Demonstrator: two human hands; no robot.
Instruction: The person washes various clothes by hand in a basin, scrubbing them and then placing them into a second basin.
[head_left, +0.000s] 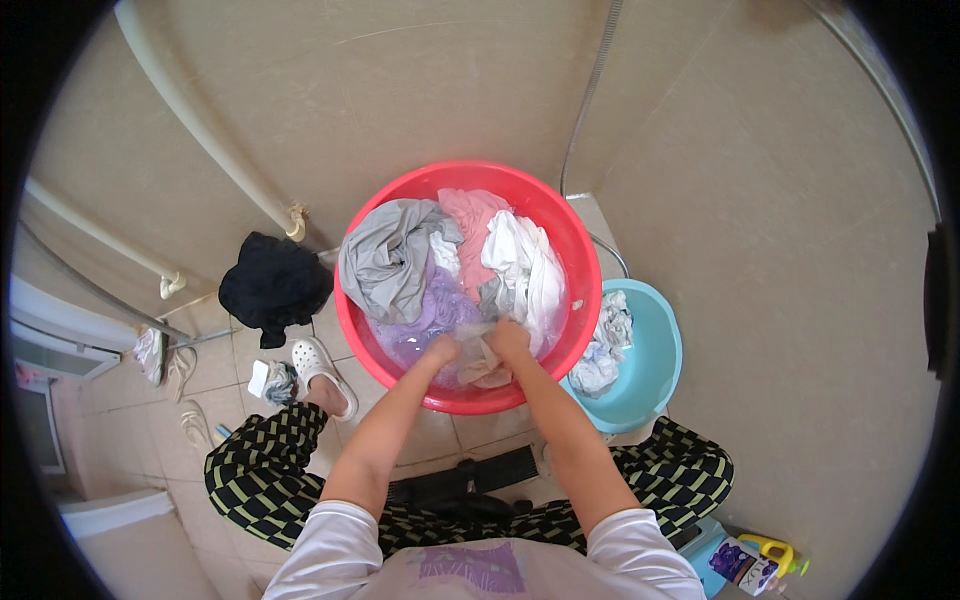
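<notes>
A large red plastic basin (581, 277) holds sudsy water and wet laundry. Near its front rim, my left hand (444, 349) and my right hand (510, 337) grip a thin pale beige cloth (480, 360) between them, partly in the water. Behind my left hand floats a purple garment (442, 304). A grey garment (390, 251) is bunched at the basin's left, and a pink garment (472, 225) lies at the back. To the right of it rests a white garment (529, 274), close to my right hand. My fingertips are partly hidden by the cloth.
At the right stands a light blue basin (652, 352) with crumpled wet cloth (604, 352). Black clothing (274, 285) lies on the tiled floor to the left, near a white clog (322, 371) on my foot. A detergent bottle (742, 562) is at lower right. Pipes (217, 150) run along the wall.
</notes>
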